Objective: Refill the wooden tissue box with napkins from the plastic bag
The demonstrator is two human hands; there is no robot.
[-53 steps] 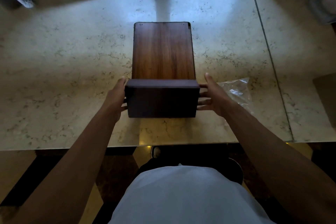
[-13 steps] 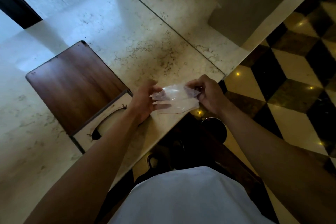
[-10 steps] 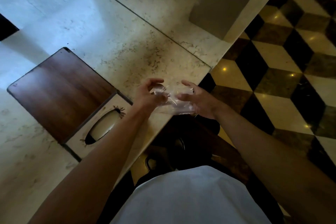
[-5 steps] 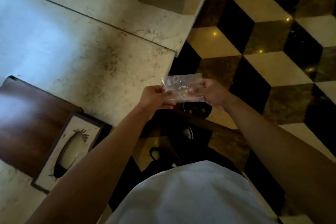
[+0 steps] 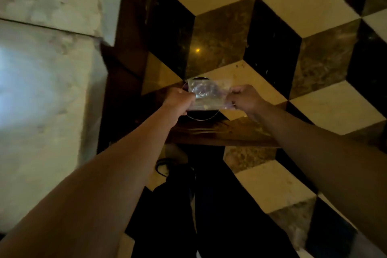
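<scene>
A small clear plastic bag (image 5: 207,95) is stretched flat between both of my hands, away from the table and over the patterned floor. My left hand (image 5: 179,100) pinches its left edge and my right hand (image 5: 244,98) pinches its right edge. The bag looks crumpled and see-through; I cannot make out napkins inside it. The wooden tissue box is out of view.
The marble table top (image 5: 41,90) fills the left side, its edge running down the frame. A round dark bin (image 5: 201,115) with a metal rim sits right under the bag. A dark wooden bar (image 5: 219,134) crosses below my hands. Checkered floor tiles (image 5: 293,27) spread to the right.
My view has swung right, off the table, so the tissue box has left the frame. Both hands carried the bag out over the floor and pulled it taut above the bin.
</scene>
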